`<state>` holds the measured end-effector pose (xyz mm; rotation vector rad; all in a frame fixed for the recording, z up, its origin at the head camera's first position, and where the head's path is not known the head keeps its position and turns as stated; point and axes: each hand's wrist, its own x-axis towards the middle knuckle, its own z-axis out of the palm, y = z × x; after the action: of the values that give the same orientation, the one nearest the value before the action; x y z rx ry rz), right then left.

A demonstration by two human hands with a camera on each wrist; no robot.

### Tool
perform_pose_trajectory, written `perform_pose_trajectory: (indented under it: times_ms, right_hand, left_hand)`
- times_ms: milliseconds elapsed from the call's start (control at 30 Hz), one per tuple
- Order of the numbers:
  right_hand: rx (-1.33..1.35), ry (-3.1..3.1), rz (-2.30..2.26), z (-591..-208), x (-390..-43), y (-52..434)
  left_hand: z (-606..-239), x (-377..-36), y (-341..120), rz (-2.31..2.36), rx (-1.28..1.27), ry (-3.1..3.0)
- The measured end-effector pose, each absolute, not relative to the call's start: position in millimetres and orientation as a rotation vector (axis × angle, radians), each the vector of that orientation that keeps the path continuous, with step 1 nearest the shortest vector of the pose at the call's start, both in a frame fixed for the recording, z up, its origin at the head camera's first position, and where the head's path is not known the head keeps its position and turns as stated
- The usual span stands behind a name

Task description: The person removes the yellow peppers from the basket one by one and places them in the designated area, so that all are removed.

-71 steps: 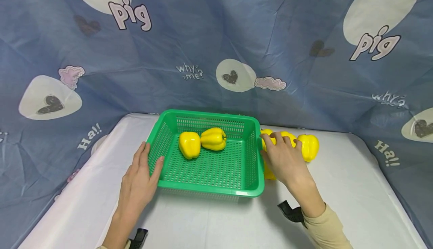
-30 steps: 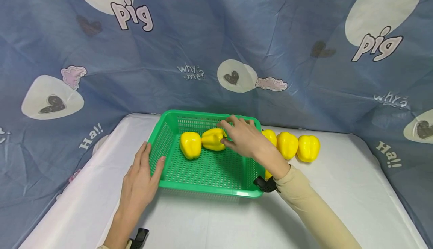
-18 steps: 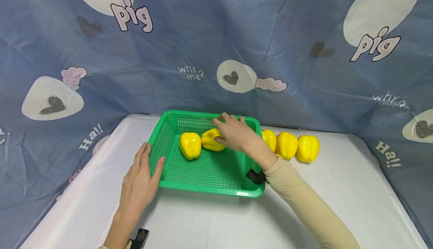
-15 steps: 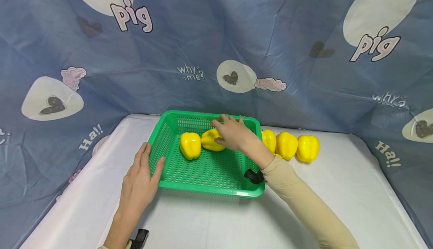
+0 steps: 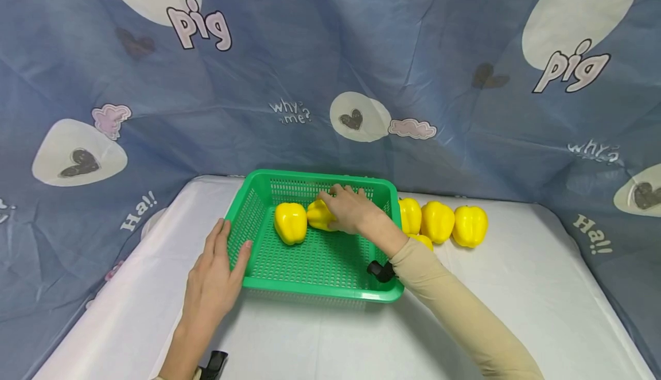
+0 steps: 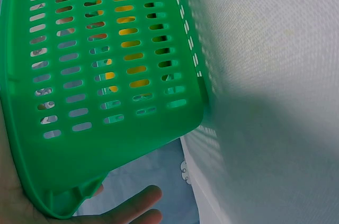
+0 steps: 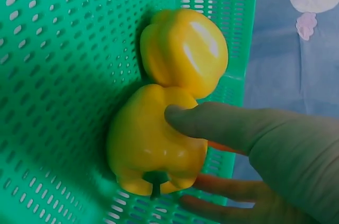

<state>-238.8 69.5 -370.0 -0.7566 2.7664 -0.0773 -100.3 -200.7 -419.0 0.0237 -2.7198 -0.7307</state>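
Two yellow bell peppers lie side by side in a green plastic basket [image 5: 320,293]. In the head view, my right hand [image 5: 351,210] reaches over the basket's right side and holds the right-hand bell pepper [image 5: 318,216]. The right wrist view shows the thumb [image 7: 198,121] against this pepper, its stem towards the camera and the fingers on its far side. The other bell pepper [image 5: 291,223] touches it. My left hand [image 5: 214,274] rests at the basket's left rim with its fingers straight; in the left wrist view, fingertips [image 6: 151,197] extend past the rim.
Several more yellow bell peppers [image 5: 438,222] stand on the white table [image 5: 521,265] right of the basket, one partly hidden behind the right forearm. A blue printed cloth [image 5: 289,64] hangs behind the table.
My right hand has moved left from the peppers outside into the basket, then lowered onto the right-hand pepper there. The left hand and basket stay where they were.
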Motion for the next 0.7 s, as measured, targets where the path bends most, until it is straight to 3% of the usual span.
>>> perform_pose_trajectory:
  times_ms: [700]
  right_hand:
    - [-0.723, 2.739, -0.117, -374.5, -240.8, 70.8]
  left_hand:
    - [-418.2, -100.3, -201.4, -0.745, 0.023, -2.722]
